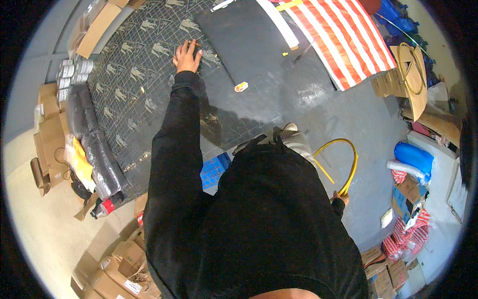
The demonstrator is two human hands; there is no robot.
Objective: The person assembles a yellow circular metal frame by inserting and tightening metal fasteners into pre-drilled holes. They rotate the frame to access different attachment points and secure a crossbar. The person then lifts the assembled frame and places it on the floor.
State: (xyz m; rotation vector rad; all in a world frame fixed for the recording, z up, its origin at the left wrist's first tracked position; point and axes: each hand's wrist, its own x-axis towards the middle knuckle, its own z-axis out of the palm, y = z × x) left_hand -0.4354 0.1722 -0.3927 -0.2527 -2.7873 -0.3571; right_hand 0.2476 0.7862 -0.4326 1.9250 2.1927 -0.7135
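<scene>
My left hand (pixel 187 58) reaches out at the far left, fingers spread over a dark sheet (pixel 137 74) patterned with pale figures and lines. Beside its fingertips lies the edge of a plain dark grey panel (pixel 244 37). At my right side, my right hand (pixel 342 197) is closed around a yellow flexible strip (pixel 356 162), which bends into a loop above the grey floor. A small orange and white label-like piece (pixel 241 87) sits at the panel's near corner. Part of my right hand is hidden behind my sleeve.
Orange-and-white striped sheeting (pixel 343 37) covers the far right. Black wrapped rolls (pixel 94 139) and a bottle (pixel 105 207) line the left side. Cardboard boxes (pixel 122 269) stand at the lower left. A blue wrapped bundle (pixel 414 158) lies on the right, and a blue grid-like piece (pixel 214 172) near my body.
</scene>
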